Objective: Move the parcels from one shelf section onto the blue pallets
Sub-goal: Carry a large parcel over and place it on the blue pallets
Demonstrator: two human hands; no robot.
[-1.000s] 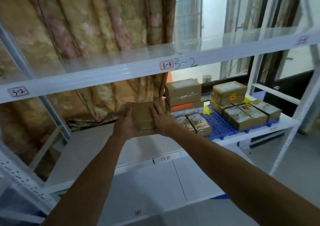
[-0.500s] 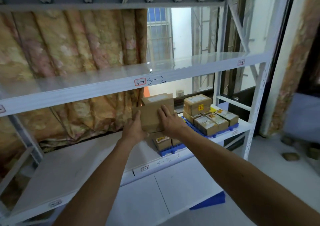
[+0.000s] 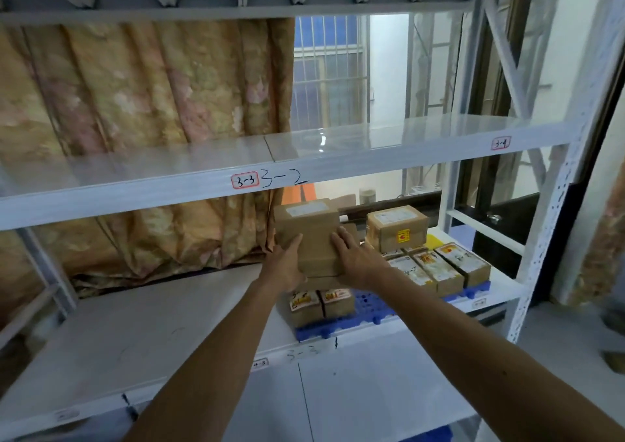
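I hold a plain brown cardboard parcel (image 3: 316,250) between both hands over the left end of the blue pallet (image 3: 341,327) on the shelf. My left hand (image 3: 286,267) holds its left side and underside. My right hand (image 3: 359,259) holds its right side with the fingers spread. Right behind it stands a taller labelled parcel (image 3: 306,212). Two small labelled parcels (image 3: 321,303) lie on the pallet below my hands. Whether the held parcel touches anything beneath it is hidden by my hands.
More parcels (image 3: 439,269) and one stacked box (image 3: 396,229) fill the pallet's right half. The white shelf board (image 3: 152,326) stretches to the left, with a patterned curtain (image 3: 135,103) behind. The upper shelf (image 3: 338,167) hangs just above. A white perforated upright (image 3: 554,211) stands at the right.
My hands have carried the parcel to the right, from the bare shelf section to above the blue pallet. The view has swung right and come closer.
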